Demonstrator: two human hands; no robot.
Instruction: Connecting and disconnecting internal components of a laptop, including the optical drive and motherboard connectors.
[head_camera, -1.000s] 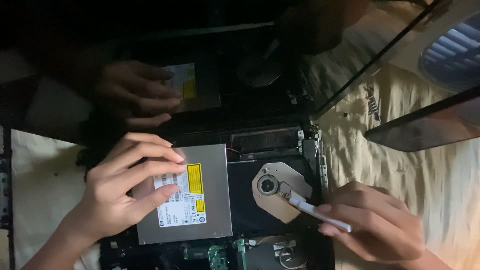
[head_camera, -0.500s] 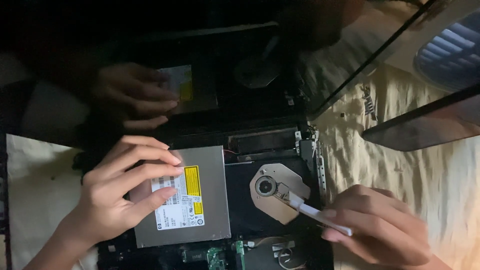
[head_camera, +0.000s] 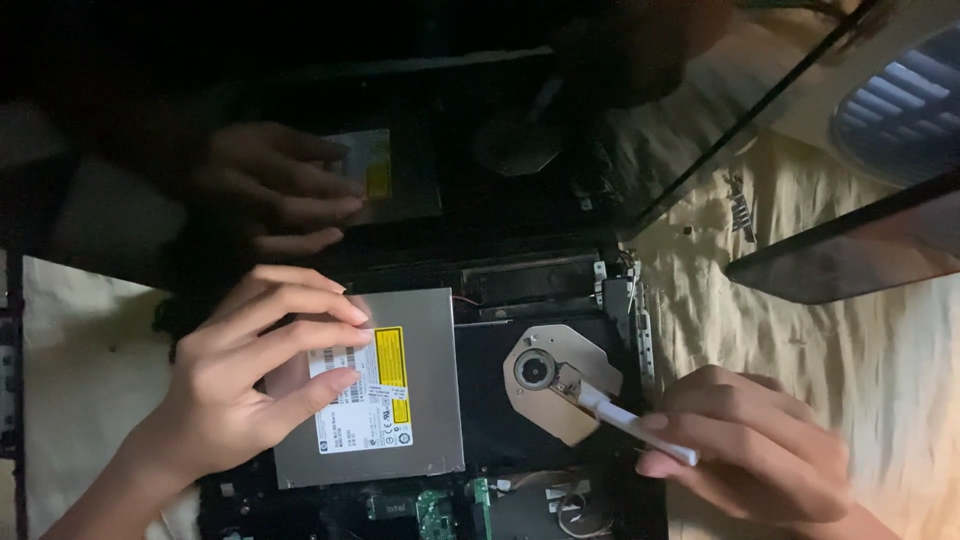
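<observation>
Your left hand (head_camera: 235, 385) lies flat with fingers spread on the silver optical drive casing (head_camera: 400, 400), fingertips resting at the white and yellow label (head_camera: 372, 390); it grips nothing. Right of the casing, the drive's open tray shows a metal plate with its round spindle hub (head_camera: 535, 370), set in the opened dark laptop chassis (head_camera: 540, 285). Your right hand (head_camera: 760, 455) pinches a thin white tool (head_camera: 635, 422), its tip touching the plate just beside the hub. Cream cloth (head_camera: 850, 360) lies further right
</observation>
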